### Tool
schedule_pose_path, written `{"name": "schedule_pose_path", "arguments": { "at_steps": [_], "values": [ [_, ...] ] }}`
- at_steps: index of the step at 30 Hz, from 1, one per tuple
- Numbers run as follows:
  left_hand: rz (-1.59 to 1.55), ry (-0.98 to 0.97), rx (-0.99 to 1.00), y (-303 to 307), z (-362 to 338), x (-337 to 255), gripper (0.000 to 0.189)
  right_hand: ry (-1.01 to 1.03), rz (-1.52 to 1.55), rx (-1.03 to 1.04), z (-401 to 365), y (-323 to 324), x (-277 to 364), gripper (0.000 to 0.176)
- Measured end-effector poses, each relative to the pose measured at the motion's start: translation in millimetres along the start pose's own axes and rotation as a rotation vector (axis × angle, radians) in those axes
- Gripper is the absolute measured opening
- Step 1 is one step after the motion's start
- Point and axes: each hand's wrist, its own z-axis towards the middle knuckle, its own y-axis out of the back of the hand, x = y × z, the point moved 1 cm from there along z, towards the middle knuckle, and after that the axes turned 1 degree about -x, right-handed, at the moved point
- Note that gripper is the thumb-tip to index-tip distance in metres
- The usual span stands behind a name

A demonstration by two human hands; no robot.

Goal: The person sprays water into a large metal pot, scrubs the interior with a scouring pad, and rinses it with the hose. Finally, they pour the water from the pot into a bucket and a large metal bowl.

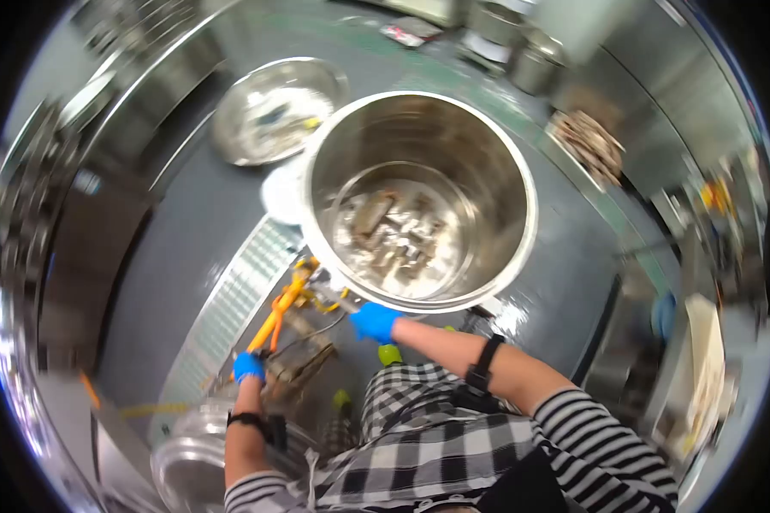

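My left hand (249, 366), in a blue glove, closes around the lower end of a long orange tool (280, 315) that slants up toward the big pot. Beside the pot's near rim is my right hand (375, 322), also gloved in blue, with its fingers closed. A grey, flat, narrow piece (332, 299) reaches from it toward the tool's upper end; blur hides what it is. Inside the tall steel pot (529, 205), brown chunks (376, 214) lie among bright reflections at the bottom. Rough brown pieces (304, 374) lie below the tool, between my hands.
A wide steel basin (231, 141) with wet contents stands beyond the pot on the left. A metal drain grate (231, 303) crosses the floor. Stacked brown pieces (589, 147) lie at the right wall. A lidded steel pot (188, 466) is at lower left.
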Motion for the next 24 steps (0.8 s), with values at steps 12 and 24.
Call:
{"name": "schedule_pose_path", "arguments": {
  "at_steps": [12,24],
  "values": [
    [-0.163,-0.018,0.05,0,7,22,0.021,0.27,-0.685,-0.037,-18,-12,19,0.017],
    [0.032,-0.501,0.137,14,-1,17,0.018,0.36,-0.078,-0.242,-42,-15,7,0.048]
  ]
}}
